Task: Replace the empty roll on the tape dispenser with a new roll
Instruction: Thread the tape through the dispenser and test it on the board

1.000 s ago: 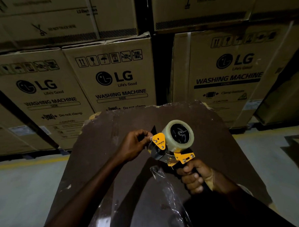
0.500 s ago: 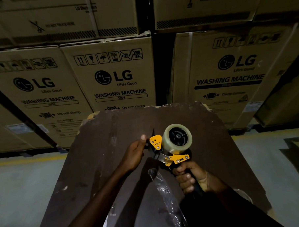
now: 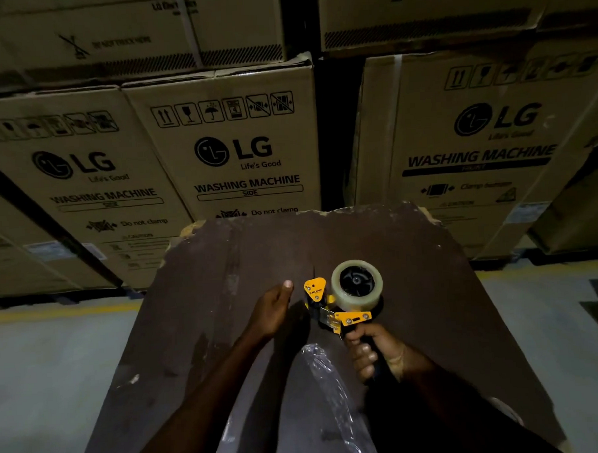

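Observation:
A yellow and black tape dispenser (image 3: 332,310) stands low over a dark brown board (image 3: 412,255), with a full roll of clear tape (image 3: 357,285) mounted on its black hub. My right hand (image 3: 375,351) is wrapped around the dispenser's handle from below. My left hand (image 3: 270,311) lies just left of the dispenser's yellow front plate, fingers extended and together, thumb up, holding nothing and a short gap away from the plate.
Crumpled clear plastic wrap (image 3: 327,389) lies on the board near me. Stacked cardboard washing machine boxes (image 3: 239,153) form a wall behind the board. Grey concrete floor (image 3: 50,374) with a yellow line lies on both sides.
My left hand let go of the tape end at the dispenser's front and opened out beside it. The dispenser came down closer to the board.

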